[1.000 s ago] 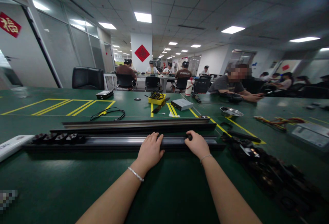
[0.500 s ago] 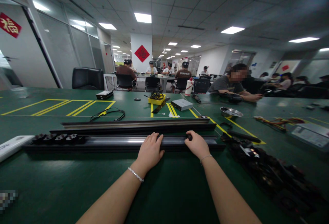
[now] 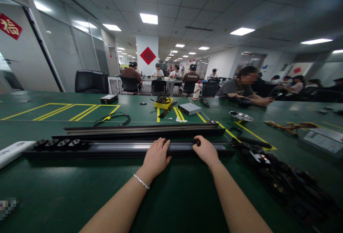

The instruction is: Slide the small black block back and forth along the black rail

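Note:
A long black metal rail (image 3: 118,146) with a shiny inner channel lies crosswise in front of me. My left hand (image 3: 157,156) rests on its middle, fingers laid over it and thumb out toward the near side. Further right along this rail, my right hand (image 3: 205,150) pinches a small black part (image 3: 197,142), mostly hidden by the fingers. Several small black blocks (image 3: 63,143) sit in a row at the rail's left end. Behind it, nearly parallel, lies a second black rail (image 3: 139,129). A heap of black parts (image 3: 281,179) lies to the right.
On the green table (image 3: 66,190) stand a yellow box (image 3: 163,104) with black cable, a silver box (image 3: 189,109) and a metal bowl (image 3: 241,116). A white object (image 3: 14,151) is at left, a metal unit (image 3: 323,141) at right. Across the table a person (image 3: 238,86) leans.

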### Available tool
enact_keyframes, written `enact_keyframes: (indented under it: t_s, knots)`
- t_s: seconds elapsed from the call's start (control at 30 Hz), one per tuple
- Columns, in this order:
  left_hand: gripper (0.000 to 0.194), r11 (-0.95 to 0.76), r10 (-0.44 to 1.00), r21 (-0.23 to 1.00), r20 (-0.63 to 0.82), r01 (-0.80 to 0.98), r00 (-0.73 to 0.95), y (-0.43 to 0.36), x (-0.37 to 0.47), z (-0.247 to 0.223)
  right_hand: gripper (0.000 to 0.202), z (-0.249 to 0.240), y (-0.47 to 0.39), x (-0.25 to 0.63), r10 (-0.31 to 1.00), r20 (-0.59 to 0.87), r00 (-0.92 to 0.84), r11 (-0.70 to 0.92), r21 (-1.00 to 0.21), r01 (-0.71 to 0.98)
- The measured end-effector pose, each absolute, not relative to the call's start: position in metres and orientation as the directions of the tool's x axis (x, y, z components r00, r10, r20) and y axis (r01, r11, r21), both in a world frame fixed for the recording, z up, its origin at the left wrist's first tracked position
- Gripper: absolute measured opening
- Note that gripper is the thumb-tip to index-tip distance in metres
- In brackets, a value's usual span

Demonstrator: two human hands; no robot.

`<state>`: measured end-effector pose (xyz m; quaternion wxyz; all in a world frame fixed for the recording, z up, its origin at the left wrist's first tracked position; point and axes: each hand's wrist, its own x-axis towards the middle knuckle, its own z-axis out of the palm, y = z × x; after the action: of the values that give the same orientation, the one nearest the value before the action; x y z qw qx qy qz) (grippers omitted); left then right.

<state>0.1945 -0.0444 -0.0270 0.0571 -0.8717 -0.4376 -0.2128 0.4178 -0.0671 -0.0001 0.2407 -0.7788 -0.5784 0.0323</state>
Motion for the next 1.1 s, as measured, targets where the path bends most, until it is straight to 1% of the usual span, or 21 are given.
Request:
enact_keyframes:
  t_s: [0.77, 0.83, 0.97, 1.1]
  knots:
    - [0.058, -0.61, 0.734, 0.072, 0.425, 0.789, 0.529, -0.043, 0.194, -0.028, 0.036, 0.004, -0.069, 0.417, 0.923, 0.181, 0.338, -0.237, -0.424, 0.874]
    - [0.058, -0.612, 0.732, 0.072, 0.428, 0.788, 0.53, -0.043, 0.194, -0.028, 0.037, 0.004, -0.07, 0.418, 0.929, 0.184, 0.321, -0.226, -0.404, 0.886]
    - [0.059, -0.612, 0.731, 0.069, 0.43, 0.788, 0.53, -0.043, 0.194, -0.028, 0.039, 0.001, -0.07, 0.422, 0.915, 0.243, 0.321, -0.239, -0.314, 0.919]
    - [0.059, -0.611, 0.729, 0.064, 0.434, 0.789, 0.53, -0.043, 0.194, -0.028, 0.038, -0.003, -0.07, 0.427, 0.913, 0.243, 0.328, -0.252, -0.296, 0.921]
